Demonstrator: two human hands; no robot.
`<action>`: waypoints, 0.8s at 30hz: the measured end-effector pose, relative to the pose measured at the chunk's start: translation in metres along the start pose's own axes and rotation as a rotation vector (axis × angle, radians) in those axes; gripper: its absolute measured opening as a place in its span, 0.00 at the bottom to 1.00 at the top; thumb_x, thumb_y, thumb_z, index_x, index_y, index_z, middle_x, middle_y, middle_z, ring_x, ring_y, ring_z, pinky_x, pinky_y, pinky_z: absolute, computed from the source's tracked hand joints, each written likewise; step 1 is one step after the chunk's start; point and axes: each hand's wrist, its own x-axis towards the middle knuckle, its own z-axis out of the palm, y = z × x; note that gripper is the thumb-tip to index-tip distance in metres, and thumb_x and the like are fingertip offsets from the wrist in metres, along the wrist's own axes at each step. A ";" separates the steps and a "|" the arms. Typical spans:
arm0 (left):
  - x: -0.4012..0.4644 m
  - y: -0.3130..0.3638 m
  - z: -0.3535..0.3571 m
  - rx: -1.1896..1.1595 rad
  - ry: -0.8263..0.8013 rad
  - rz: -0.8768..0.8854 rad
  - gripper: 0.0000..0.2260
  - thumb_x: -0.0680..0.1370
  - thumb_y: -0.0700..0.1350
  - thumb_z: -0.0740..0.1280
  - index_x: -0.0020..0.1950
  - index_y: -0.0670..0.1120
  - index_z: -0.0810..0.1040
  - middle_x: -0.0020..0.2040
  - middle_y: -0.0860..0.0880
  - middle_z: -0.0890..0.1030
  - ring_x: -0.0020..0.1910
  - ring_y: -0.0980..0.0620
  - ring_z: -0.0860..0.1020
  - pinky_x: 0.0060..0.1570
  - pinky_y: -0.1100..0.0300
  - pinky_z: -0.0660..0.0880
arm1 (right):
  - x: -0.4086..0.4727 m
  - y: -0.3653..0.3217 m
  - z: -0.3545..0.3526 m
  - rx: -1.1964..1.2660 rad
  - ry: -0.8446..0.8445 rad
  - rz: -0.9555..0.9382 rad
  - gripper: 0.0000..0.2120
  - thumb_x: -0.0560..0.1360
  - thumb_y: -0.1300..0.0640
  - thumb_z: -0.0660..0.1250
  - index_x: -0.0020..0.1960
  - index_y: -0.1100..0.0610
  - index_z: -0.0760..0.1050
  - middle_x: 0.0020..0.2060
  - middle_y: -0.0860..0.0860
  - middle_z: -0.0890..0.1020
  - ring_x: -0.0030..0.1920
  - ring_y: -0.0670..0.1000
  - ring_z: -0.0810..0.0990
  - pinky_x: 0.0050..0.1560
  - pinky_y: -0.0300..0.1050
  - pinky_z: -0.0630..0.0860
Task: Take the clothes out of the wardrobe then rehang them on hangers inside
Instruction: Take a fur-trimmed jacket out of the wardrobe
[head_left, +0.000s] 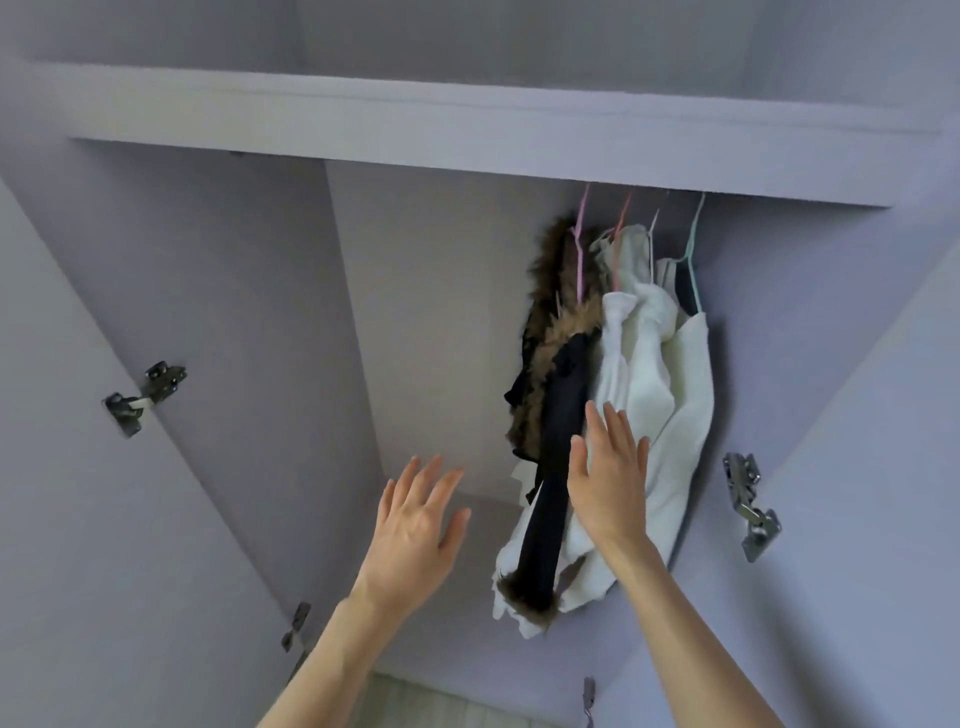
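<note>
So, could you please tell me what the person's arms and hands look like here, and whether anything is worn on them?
Both forearms are bare as far as the picture's bottom edge: no sleeves, gloves, watch or bracelets. The left hand and right hand show no rings. Fingernails look short and unpainted.

Wardrobe (441, 322) open ahead of me; shelf (467, 130) across at 12 o'clock. Clothes (649, 395) hang under the shelf at about 1 o'clock, bunched on hangers (579, 244) at the right end of the compartment. My right hand (608, 478) lies in front of the clothes, at their lower part. My left hand (415, 530) is at 9 o'clock of it, apart from the clothes. Hinges (145, 395) on both side edges.
</note>
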 end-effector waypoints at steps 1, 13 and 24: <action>0.021 0.003 0.000 -0.005 -0.006 0.021 0.24 0.79 0.57 0.50 0.72 0.49 0.64 0.73 0.47 0.64 0.74 0.45 0.55 0.71 0.48 0.51 | 0.018 0.001 -0.002 0.005 0.039 -0.006 0.22 0.81 0.56 0.54 0.74 0.57 0.59 0.73 0.55 0.61 0.75 0.53 0.53 0.74 0.53 0.44; 0.205 0.083 0.008 -0.197 0.046 0.201 0.29 0.78 0.60 0.49 0.73 0.44 0.60 0.68 0.45 0.70 0.66 0.47 0.68 0.67 0.53 0.64 | 0.115 0.037 -0.004 -0.097 0.163 -0.084 0.25 0.78 0.55 0.45 0.72 0.63 0.61 0.71 0.59 0.65 0.72 0.56 0.61 0.67 0.61 0.66; 0.251 0.087 0.023 -0.456 -0.037 0.049 0.23 0.77 0.41 0.63 0.71 0.40 0.63 0.64 0.45 0.68 0.65 0.48 0.66 0.65 0.61 0.63 | 0.113 0.046 0.003 -0.031 0.133 -0.064 0.28 0.77 0.45 0.37 0.75 0.52 0.44 0.75 0.44 0.47 0.74 0.39 0.42 0.60 0.47 0.75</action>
